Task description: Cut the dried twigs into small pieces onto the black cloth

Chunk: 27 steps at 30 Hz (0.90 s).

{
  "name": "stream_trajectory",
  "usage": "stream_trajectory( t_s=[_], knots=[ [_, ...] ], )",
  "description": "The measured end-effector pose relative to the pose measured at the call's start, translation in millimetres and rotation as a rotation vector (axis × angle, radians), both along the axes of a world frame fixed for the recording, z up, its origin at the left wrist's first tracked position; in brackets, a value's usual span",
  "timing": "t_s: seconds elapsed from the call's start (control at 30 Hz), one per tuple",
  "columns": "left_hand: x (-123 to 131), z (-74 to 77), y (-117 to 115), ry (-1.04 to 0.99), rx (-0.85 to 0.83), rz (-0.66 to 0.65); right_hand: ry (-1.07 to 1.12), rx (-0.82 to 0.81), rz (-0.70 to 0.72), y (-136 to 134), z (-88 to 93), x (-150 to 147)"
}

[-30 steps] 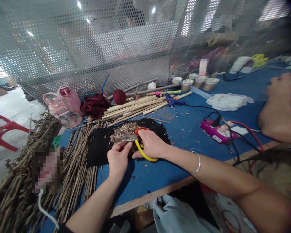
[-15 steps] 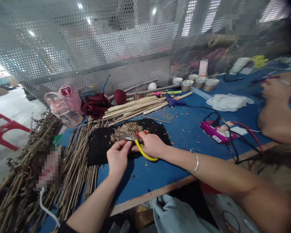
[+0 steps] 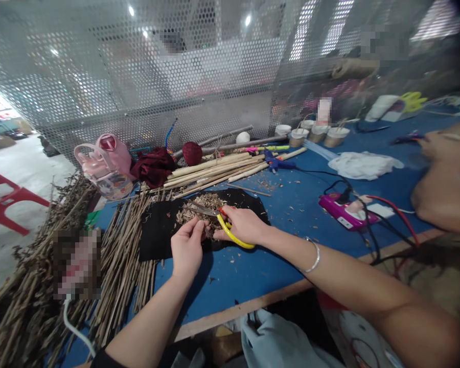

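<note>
My right hand (image 3: 243, 226) is closed around the handles of a pair of scissors (image 3: 235, 240) with yellow grips and a spot of red-orange at the pivot end. The metal blades point left, over a heap of small dry plant clippings (image 3: 199, 210). That heap lies on a black cloth (image 3: 157, 235) spread on the blue table. Just below the blades, my left hand (image 3: 187, 245) pinches with thumb and forefinger; whatever is between the fingertips is too small to make out.
Dry stalks (image 3: 118, 255) pile up along the left. Behind the cloth lie pale peeled sticks (image 3: 214, 171) and a blue glue gun (image 3: 278, 162). A purple power strip (image 3: 343, 209) with cables stands at right, near another person's arm (image 3: 440, 189). Pink bottle (image 3: 107, 168) at back left.
The scissors have turned slightly and their blades sit a little higher and farther right of my left fingertips. My left hand stays nearly in place. The whole view has shifted slightly.
</note>
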<state>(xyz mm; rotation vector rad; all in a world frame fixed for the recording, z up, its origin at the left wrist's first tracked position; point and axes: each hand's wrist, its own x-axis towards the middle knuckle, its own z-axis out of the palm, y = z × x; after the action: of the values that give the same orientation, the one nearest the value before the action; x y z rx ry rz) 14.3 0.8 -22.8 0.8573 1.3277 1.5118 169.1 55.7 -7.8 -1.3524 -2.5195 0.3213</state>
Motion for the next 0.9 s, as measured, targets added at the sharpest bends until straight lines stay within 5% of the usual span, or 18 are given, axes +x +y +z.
stream_trajectory(
  t_s=[0.9],
  knots=[
    [5.7,7.1,-9.5,0.325,0.090,-0.146,0.083,0.027,0.006,-8.1,-5.1,-8.7]
  ],
)
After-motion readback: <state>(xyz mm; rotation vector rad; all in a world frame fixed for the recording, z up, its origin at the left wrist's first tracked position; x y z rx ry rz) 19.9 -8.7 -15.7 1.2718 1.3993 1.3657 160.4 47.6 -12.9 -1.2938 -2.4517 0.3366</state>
